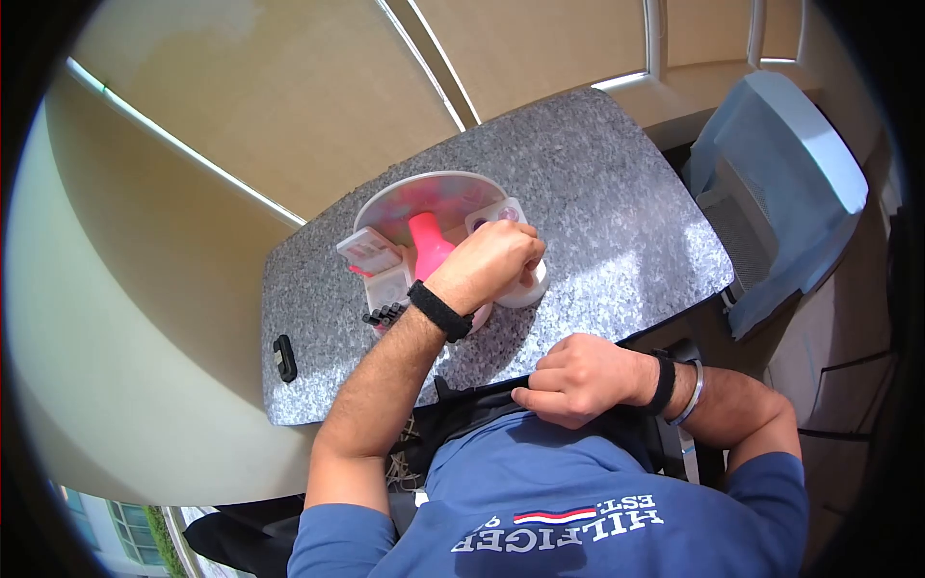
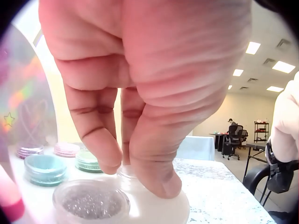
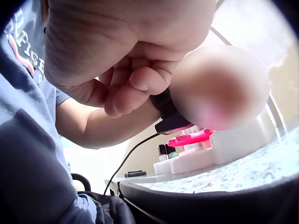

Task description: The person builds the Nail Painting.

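My left hand [image 1: 493,258] reaches over the right side of a white play nail station [image 1: 525,294]. In the left wrist view its thumb and fingers pinch a small clear jar [image 2: 126,173] on the white round end, the jar mostly hidden by the fingertips. Beside it stands a clear pot of silvery glitter [image 2: 91,204]. Behind are a teal pot [image 2: 45,169], a green pot [image 2: 88,161], a pink pot [image 2: 66,149] and a purple pot [image 2: 29,151]. My right hand [image 1: 578,380] stays by the table's near edge, fingers loosely curled around nothing.
A bright pink bottle-shaped piece [image 1: 429,246] stands mid-station before a shimmering rounded back panel [image 1: 434,197]. Several black-capped polish bottles [image 1: 383,315] stand at the station's left front. A small black object [image 1: 284,358] lies on the speckled table [image 1: 597,183]. A blue-covered chair [image 1: 790,164] stands right.
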The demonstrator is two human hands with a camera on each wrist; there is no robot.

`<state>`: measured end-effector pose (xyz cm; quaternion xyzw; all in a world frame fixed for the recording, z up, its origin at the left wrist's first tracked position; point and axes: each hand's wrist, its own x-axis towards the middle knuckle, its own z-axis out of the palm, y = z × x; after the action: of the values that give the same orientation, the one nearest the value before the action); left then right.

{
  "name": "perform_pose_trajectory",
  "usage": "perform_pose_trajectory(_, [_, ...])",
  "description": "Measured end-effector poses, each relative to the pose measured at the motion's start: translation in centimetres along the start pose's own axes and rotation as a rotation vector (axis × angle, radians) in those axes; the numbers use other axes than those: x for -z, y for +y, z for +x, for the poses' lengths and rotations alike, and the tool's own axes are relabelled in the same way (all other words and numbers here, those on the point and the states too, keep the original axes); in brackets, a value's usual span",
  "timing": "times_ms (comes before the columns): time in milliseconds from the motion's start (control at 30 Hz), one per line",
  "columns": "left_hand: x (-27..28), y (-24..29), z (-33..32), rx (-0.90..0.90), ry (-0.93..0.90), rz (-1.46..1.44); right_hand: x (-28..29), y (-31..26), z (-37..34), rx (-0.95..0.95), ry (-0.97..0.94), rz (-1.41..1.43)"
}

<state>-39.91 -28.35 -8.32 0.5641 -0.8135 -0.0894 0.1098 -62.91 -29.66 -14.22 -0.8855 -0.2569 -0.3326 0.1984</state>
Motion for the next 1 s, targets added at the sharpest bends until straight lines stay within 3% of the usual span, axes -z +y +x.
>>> perform_pose_trajectory(267, [-0.5,0.7,0.5,-0.014,-0.044,0.249,1.2,-0.4,0.6,-0.031,-0.012,-0.008])
perform_pose_trajectory(400, [0.3,1.9,-1.0,0.047,-0.024,0.06,1.7,-0.4,0.6,-0.04,-0.017,-0.025])
perform_pose_trajectory(500, [2.1,3.2,-2.8,-0.048,0.043,-0.187,1.5,-0.3,0.4,-0.054,-0.021,-0.041])
perform_pose_trajectory(700, [3.7,6.0,-7.6,-0.191,0.101,-0.27,0.5,-0.2,0.4,-0.031,-0.016,-0.053])
perform_pose_trajectory(1000, [-1.2,7.2,-17.0,0.039,0.008,-0.449,-0.1,-0.3,1.0,-0.099,-0.07,-0.074])
